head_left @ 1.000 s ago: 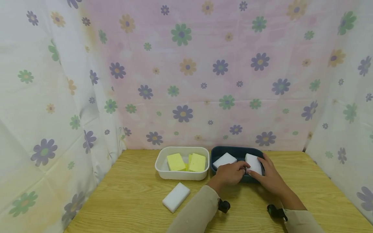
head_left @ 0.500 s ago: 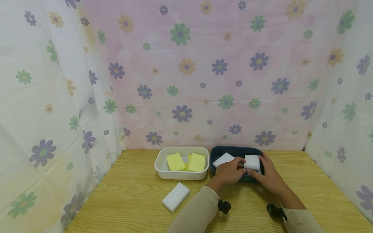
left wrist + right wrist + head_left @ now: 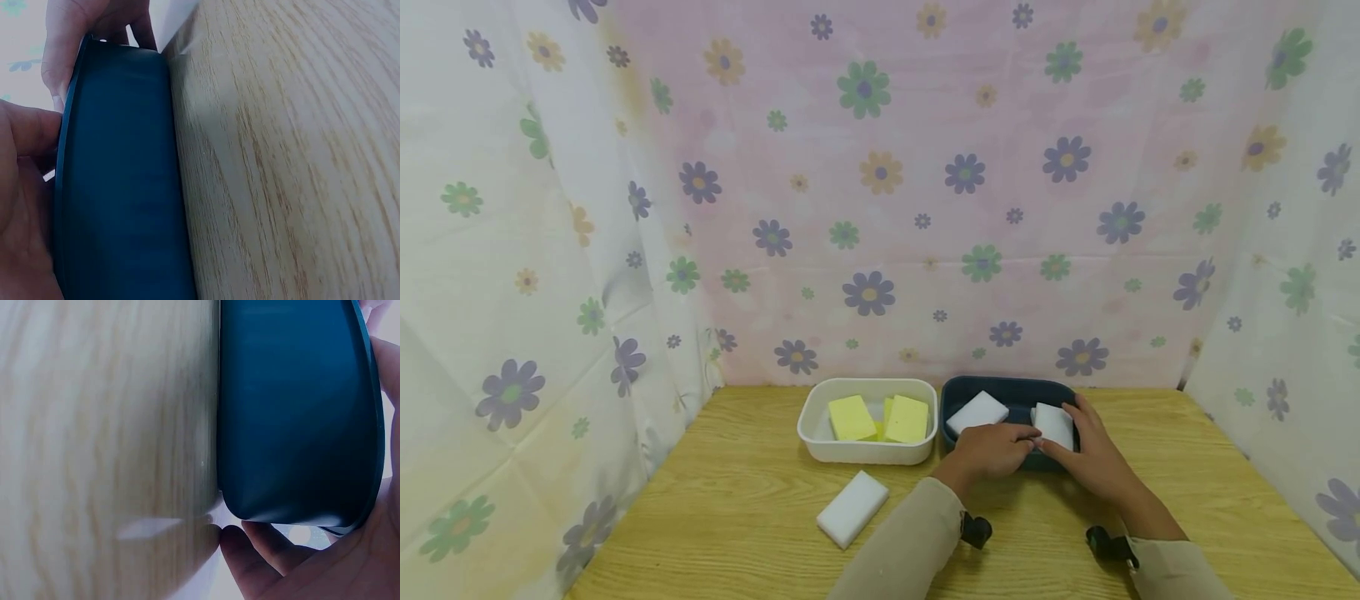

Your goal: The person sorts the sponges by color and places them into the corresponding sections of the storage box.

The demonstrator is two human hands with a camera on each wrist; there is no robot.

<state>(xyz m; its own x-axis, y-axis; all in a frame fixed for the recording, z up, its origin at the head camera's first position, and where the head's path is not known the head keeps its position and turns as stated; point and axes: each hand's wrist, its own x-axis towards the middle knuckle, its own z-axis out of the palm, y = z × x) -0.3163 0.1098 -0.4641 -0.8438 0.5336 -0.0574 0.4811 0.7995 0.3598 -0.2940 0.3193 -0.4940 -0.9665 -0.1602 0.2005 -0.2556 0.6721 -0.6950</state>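
Note:
A white sponge [image 3: 1054,427] lies in the right half of a dark blue box [image 3: 1026,390]. My right hand [image 3: 1097,462] reaches over the box's right end, with fingers on the sponge's far right side and the thumb at its near edge. Some right fingers [image 3: 253,559] are outside the box's end wall. My left hand [image 3: 992,452] hangs over the front rim, fingertips by the sponge's near left corner and close to the right thumb; their hold is partly hidden. Another white sponge [image 3: 977,412] leans in the box's left half.
Left of the blue box stands a white box [image 3: 868,452] holding several yellow sponges [image 3: 906,419]. One more white sponge [image 3: 853,509] lies on the wooden table [image 3: 737,500] in front of it. Flowered cloth [image 3: 880,233] encloses the table's back and sides.
The white sponge between my hands was turned and raised half a second ago; now it lies lower, tilted toward the right end. My left fingers have drawn down toward the front rim.

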